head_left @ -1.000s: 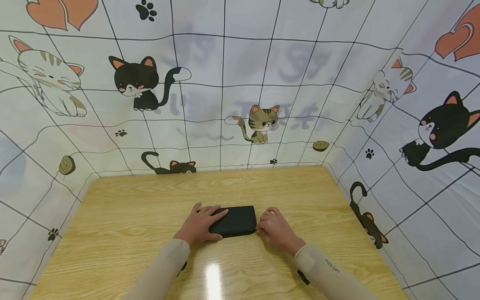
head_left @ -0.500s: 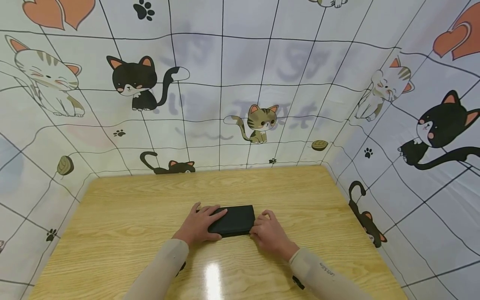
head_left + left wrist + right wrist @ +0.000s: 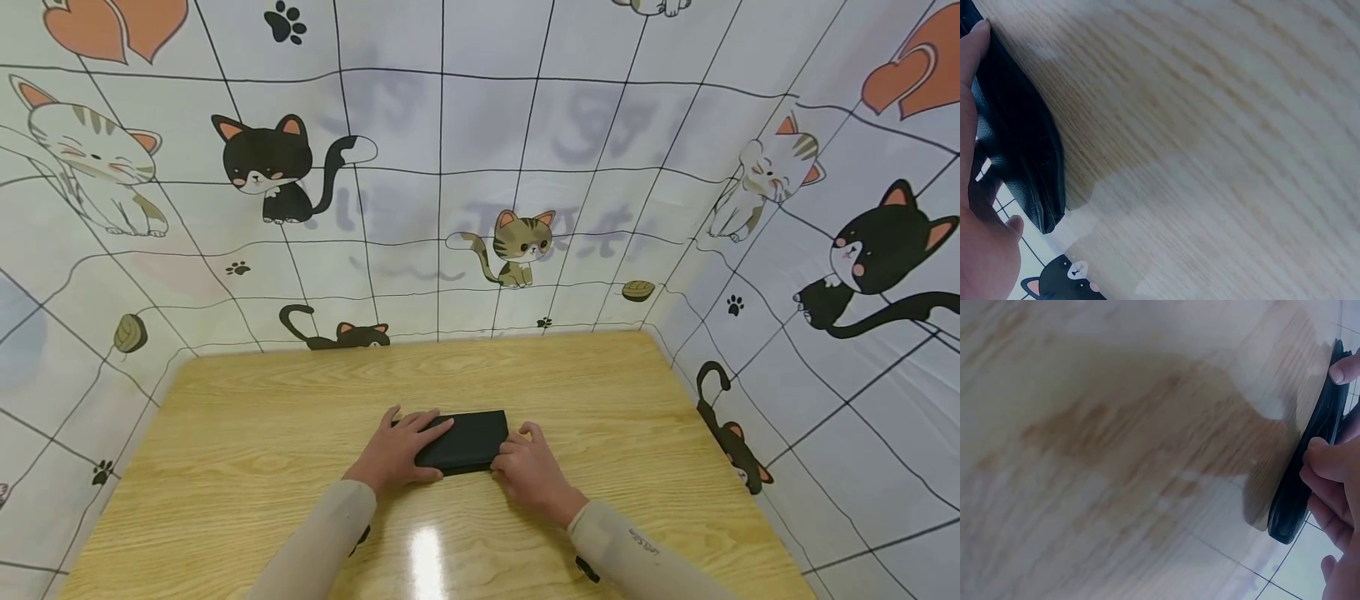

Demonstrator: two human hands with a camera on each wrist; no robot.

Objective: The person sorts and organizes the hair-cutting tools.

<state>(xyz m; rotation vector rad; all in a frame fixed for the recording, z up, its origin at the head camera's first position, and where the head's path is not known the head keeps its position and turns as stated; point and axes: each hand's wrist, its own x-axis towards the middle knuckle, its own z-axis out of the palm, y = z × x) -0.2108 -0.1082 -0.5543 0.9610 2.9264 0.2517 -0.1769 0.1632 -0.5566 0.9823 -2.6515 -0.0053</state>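
Observation:
A black zip wallet (image 3: 474,440) lies flat on the wooden table. My left hand (image 3: 397,450) holds its left part, with fingers spread over the top and the thumb along the near edge. In the left wrist view a zipper (image 3: 1044,194) runs round the side of the wallet (image 3: 1013,119). At the near edge, close to the right corner, my right hand (image 3: 529,473) pinches with thumb and index finger at the zipper line. Those fingertips hide the zipper pull. The right wrist view shows the pinch against the dark side of the wallet (image 3: 1291,503), with the left thumb (image 3: 1337,375) farther along the same edge.
The wooden table (image 3: 285,417) reaches back to a white cloth wall (image 3: 405,200) printed with cats and grid lines. A similar cloth side (image 3: 817,417) stands to the right. Light glares off the table (image 3: 426,558) in front of the wallet.
My right hand has slid from the wallet's right corner leftward along the near edge, still pinching. The left hand and the wallet have stayed almost in place.

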